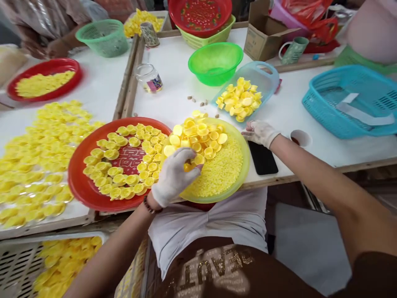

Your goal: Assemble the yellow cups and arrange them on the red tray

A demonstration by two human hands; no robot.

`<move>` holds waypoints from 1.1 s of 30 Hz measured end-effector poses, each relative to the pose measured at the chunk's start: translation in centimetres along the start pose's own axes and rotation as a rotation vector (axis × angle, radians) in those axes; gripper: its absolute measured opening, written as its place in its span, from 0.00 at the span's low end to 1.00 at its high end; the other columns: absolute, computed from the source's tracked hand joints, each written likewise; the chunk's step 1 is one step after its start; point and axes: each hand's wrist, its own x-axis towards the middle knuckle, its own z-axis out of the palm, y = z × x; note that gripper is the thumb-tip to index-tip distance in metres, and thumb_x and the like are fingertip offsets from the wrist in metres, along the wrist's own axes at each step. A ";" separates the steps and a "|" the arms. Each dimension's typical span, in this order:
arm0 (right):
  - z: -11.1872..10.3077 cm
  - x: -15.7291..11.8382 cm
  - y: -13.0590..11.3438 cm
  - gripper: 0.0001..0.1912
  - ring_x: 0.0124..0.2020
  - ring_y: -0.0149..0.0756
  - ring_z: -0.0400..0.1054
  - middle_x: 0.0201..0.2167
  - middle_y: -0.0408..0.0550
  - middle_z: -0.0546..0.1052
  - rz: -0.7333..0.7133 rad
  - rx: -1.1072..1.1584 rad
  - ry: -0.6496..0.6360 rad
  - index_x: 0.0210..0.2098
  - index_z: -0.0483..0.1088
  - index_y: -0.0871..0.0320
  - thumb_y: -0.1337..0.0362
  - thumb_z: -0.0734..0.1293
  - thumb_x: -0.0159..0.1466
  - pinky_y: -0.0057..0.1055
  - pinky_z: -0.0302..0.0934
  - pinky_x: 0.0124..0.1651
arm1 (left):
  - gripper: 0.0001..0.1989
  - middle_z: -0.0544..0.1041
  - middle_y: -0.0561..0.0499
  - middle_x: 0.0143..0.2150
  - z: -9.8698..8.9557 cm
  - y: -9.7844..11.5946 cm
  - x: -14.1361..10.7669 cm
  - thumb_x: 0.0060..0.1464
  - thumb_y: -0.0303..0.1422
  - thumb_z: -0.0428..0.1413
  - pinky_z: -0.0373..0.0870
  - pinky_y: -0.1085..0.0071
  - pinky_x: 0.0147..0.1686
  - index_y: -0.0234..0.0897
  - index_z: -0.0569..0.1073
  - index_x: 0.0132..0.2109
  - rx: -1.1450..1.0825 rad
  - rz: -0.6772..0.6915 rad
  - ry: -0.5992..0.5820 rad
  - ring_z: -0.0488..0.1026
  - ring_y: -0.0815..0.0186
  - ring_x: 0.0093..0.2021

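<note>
My left hand (175,176), in a white glove, is closed round a yellow cup piece at the near left side of a pale yellow bowl (245,165). That bowl holds small yellow pellets (217,174) and a heap of yellow cup pieces (198,134). Left of it, a red tray (76,178) carries a ring of yellow cups (124,180). My right hand (259,132), also gloved, has its fingers apart above the far end of a black phone (263,159), beside a translucent blue scoop tray (266,76) with more yellow cup pieces (240,99).
A green bowl (215,66), a glass jar (149,78) and a blue basket (350,103) stand further back. Many yellow pieces (40,153) cover the left table. A small cup (300,138) sits right of the phone. Another person's hands (46,49) show at the upper left.
</note>
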 end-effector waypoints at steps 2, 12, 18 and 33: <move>-0.1 -2.9 -1.2 0.09 0.31 0.36 0.70 0.31 0.42 0.68 -0.068 -0.095 0.053 0.41 0.66 0.52 0.60 0.68 0.62 0.38 0.71 0.35 | 0.10 0.80 0.49 0.40 -0.5 0.5 -1.4 0.58 0.37 0.63 0.76 0.64 0.38 0.39 0.74 0.44 -0.052 -0.077 0.054 0.77 0.63 0.36; 8.7 -14.8 -4.4 0.12 0.44 0.50 0.67 0.44 0.59 0.76 -0.740 -1.112 -0.606 0.42 0.72 0.59 0.58 0.61 0.72 0.45 0.61 0.44 | 0.10 0.81 0.46 0.47 0.8 1.5 -4.8 0.62 0.38 0.62 0.78 0.65 0.44 0.39 0.74 0.47 -0.011 -0.086 0.175 0.80 0.60 0.44; 9.8 -12.7 -3.8 0.17 0.33 0.36 0.63 0.31 0.48 0.72 -0.577 -0.854 -0.663 0.31 0.67 0.57 0.56 0.58 0.74 0.35 0.56 0.38 | 0.10 0.81 0.50 0.40 0.9 2.3 -5.8 0.61 0.35 0.62 0.75 0.70 0.40 0.36 0.75 0.48 -0.042 -0.124 0.224 0.79 0.64 0.38; 13.5 -13.4 -7.3 0.28 0.19 0.25 0.59 0.22 0.36 0.60 0.107 0.594 -0.353 0.28 0.58 0.54 0.36 0.66 0.65 0.27 0.55 0.22 | 0.10 0.78 0.54 0.29 2.9 3.5 -3.4 0.52 0.34 0.67 0.69 0.70 0.30 0.37 0.76 0.40 -0.125 -0.280 0.164 0.74 0.66 0.27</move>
